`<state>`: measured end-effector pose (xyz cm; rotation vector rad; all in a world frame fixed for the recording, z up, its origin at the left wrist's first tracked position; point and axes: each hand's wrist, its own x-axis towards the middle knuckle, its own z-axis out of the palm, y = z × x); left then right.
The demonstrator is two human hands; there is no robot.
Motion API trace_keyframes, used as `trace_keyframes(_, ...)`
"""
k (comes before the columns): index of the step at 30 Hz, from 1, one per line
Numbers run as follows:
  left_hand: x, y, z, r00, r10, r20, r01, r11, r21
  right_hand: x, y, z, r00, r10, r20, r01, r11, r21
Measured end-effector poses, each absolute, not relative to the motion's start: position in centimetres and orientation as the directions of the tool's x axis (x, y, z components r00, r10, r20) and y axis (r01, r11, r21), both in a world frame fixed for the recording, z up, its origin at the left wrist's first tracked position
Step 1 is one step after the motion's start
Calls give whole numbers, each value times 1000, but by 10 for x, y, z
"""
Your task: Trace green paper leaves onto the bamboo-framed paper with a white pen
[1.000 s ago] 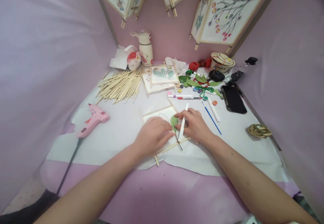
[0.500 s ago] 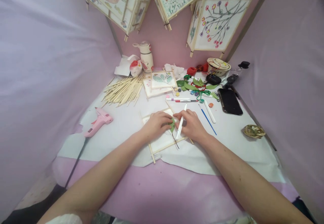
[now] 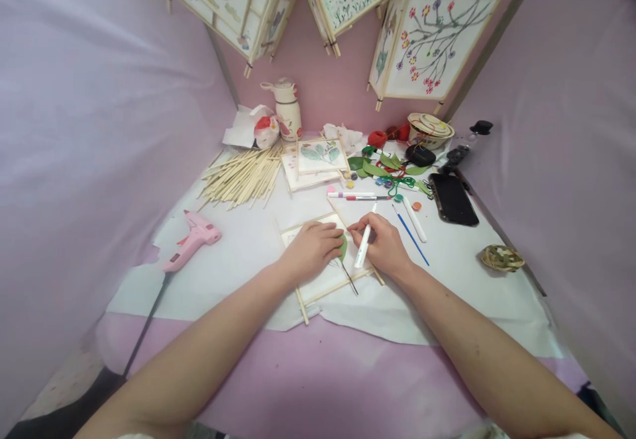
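A white paper panel in a wooden stick frame [image 3: 330, 283] lies on the table in front of me. My left hand [image 3: 312, 248] rests on it with fingers curled, pressing a green leaf [image 3: 343, 247] against the paper. My right hand [image 3: 382, 243] is closed around a white pen [image 3: 364, 243], its tip pointing down beside the leaf. A thin dark stem [image 3: 348, 278] runs from the leaf toward the frame's near edge.
A pink glue gun [image 3: 191, 240] lies at the left. A pile of wooden sticks [image 3: 243, 174], finished panels [image 3: 318, 154], green leaves [image 3: 380, 163], markers [image 3: 355, 195], a blue brush [image 3: 410, 234] and a black phone [image 3: 451, 198] crowd the back. Painted lanterns [image 3: 427, 42] hang overhead.
My left hand has slid further onto the panel and now covers more of the leaf. The right hand with the pen shifted slightly. The view tilted up a little.
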<state>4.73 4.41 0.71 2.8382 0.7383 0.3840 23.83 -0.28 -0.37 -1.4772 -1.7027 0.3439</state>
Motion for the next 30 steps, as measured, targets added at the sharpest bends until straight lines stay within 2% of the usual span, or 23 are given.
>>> trace_keyframes(4, 49, 38, 12, 822, 529, 211, 501, -848, 173, 240, -2, -5, 50, 918, 395, 664, 264, -699)
trace_keyframes(8, 53, 22, 17, 799, 584, 147, 579, -812, 75, 240, -3, -7, 43, 916, 400, 662, 273, -698)
trace_keyframes(13, 59, -1, 13, 760, 638, 124, 643, -766, -6, 240, -3, -8, -46, 911, 409, 656, 336, -676)
trace_keyframes(22, 59, -6, 8, 757, 638, 140, 643, -766, 14, 240, -2, -9, -149, 916, 373, 690, 366, -624)
trace_keyframes(30, 57, 0, 7, 756, 636, 158, 633, -771, 71, 240, -3, -9, -125, 920, 371, 690, 349, -634)
